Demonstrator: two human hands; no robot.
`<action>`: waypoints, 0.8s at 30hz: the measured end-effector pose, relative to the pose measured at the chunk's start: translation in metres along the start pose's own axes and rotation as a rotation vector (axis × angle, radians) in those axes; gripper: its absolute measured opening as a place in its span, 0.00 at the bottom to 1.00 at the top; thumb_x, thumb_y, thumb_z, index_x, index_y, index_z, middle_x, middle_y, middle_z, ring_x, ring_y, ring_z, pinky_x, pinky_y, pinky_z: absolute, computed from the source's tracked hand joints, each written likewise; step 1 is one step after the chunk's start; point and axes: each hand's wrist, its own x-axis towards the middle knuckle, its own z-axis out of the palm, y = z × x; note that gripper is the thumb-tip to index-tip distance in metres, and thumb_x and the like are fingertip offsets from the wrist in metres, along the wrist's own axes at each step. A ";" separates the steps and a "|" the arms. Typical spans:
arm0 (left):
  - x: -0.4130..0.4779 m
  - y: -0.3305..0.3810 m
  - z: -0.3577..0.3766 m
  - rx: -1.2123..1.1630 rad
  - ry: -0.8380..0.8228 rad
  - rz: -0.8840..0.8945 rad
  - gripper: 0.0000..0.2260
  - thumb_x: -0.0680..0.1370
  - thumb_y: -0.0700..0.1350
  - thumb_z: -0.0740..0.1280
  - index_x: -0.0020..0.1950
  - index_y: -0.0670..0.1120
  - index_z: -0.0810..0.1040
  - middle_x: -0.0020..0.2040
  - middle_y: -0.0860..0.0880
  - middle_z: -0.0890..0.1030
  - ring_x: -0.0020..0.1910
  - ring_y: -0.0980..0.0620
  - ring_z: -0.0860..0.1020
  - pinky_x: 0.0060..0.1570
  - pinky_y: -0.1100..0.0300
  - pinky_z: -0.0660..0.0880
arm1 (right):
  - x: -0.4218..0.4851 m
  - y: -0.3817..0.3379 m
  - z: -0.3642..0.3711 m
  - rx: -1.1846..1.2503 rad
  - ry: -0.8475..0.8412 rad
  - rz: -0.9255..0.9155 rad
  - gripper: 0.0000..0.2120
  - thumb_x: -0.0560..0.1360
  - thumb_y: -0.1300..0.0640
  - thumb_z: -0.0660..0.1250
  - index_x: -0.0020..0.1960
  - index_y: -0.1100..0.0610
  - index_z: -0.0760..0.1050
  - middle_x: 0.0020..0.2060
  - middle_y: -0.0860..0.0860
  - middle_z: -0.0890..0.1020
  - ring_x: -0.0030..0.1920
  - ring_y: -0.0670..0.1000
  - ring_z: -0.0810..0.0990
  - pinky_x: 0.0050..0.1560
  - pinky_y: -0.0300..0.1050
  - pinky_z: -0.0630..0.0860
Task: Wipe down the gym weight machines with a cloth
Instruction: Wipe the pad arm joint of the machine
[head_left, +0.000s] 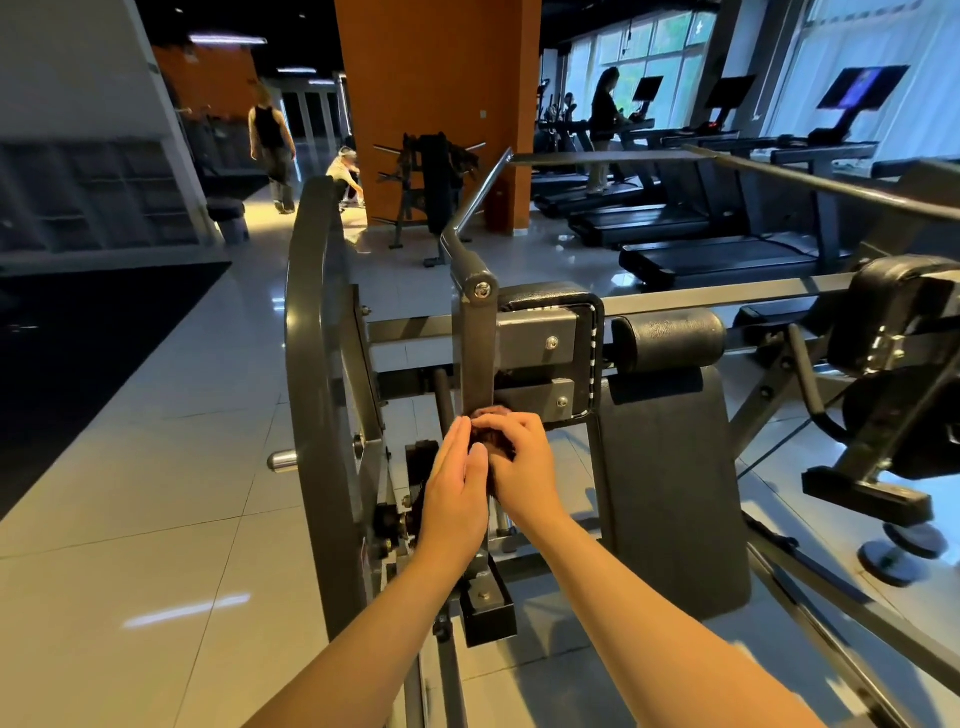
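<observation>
A grey weight machine (317, 395) with black pads fills the middle of the view. Its upright grey lever arm (472, 353) runs down from a bolted pivot to my hands. A small dark brown cloth (491, 431) is bunched against the lower end of that arm. My right hand (522, 467) grips the cloth with curled fingers. My left hand (454, 493) lies beside it with straight fingers, its fingertips touching the cloth. Most of the cloth is hidden between the two hands.
A black back pad (670, 483) and roller pad (667, 340) stand right of my hands. A second machine (893, 384) is at far right. Treadmills (727, 254) line the windows. An orange pillar (436, 104) and an equipment rack stand behind. Three people are in the background.
</observation>
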 end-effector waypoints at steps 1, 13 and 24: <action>-0.003 -0.003 0.003 0.019 -0.002 -0.011 0.23 0.87 0.50 0.53 0.82 0.52 0.56 0.81 0.55 0.58 0.78 0.61 0.56 0.71 0.68 0.55 | -0.004 0.003 -0.004 -0.006 -0.010 0.011 0.16 0.78 0.67 0.68 0.59 0.50 0.82 0.59 0.45 0.75 0.59 0.35 0.73 0.65 0.39 0.73; -0.010 -0.027 0.034 0.044 0.104 -0.144 0.23 0.87 0.50 0.53 0.82 0.54 0.54 0.81 0.57 0.57 0.77 0.64 0.54 0.72 0.65 0.53 | 0.027 0.005 -0.026 0.031 0.015 -0.151 0.17 0.77 0.71 0.66 0.57 0.52 0.81 0.59 0.47 0.77 0.61 0.36 0.74 0.61 0.28 0.71; -0.033 -0.093 0.063 0.078 0.078 -0.324 0.24 0.87 0.45 0.53 0.82 0.54 0.50 0.80 0.55 0.59 0.76 0.61 0.61 0.71 0.67 0.58 | -0.017 0.109 -0.008 -0.151 -0.319 0.076 0.15 0.79 0.67 0.67 0.57 0.51 0.83 0.56 0.44 0.77 0.56 0.37 0.75 0.66 0.44 0.75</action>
